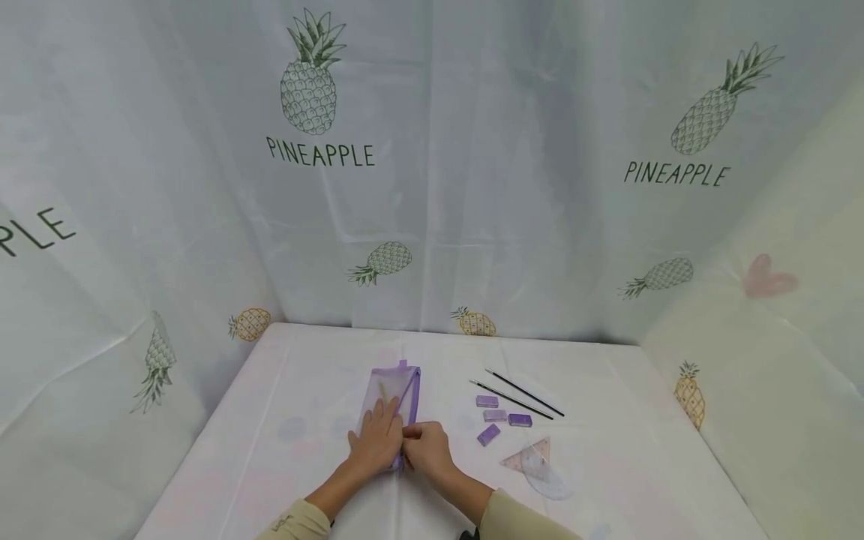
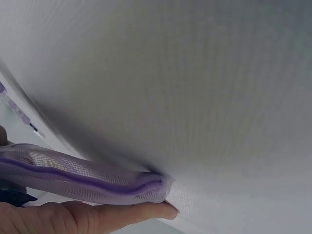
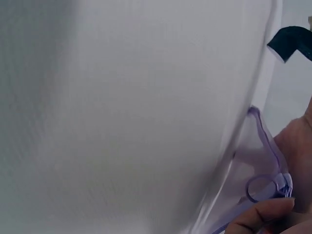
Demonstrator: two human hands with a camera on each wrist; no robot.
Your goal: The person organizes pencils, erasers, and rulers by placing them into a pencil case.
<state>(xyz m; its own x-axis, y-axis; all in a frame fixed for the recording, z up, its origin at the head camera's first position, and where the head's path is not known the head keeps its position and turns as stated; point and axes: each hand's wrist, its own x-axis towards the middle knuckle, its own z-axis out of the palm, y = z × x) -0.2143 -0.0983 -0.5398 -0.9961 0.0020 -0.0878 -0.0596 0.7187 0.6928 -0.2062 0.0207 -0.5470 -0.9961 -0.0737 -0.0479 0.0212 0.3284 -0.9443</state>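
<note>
A purple mesh zip pouch point(image 1: 390, 377) lies lengthwise on the white table, with a slim yellowish thing point(image 1: 382, 391) showing through its mesh. My left hand point(image 1: 378, 439) rests on the pouch, fingers extended over it. In the left wrist view, one straight digit of the left hand point(image 2: 107, 217) runs along the pouch point(image 2: 87, 178). At the near right edge, my right hand point(image 1: 430, 450) pinches the zipper. The right wrist view has the fingers of the right hand point(image 3: 265, 214) at the zipper end, by a round purple loop point(image 3: 248, 189); the fingertips' exact hold is partly hidden.
Right of the pouch are several small purple blocks like erasers point(image 1: 495, 415) and two thin black sticks point(image 1: 513, 399) with pale tips. Nearer lie a clear triangle ruler point(image 1: 516, 460) and a clear protractor point(image 1: 553, 489), overlapping. Pineapple-print cloth point(image 1: 526, 225) hangs around the table.
</note>
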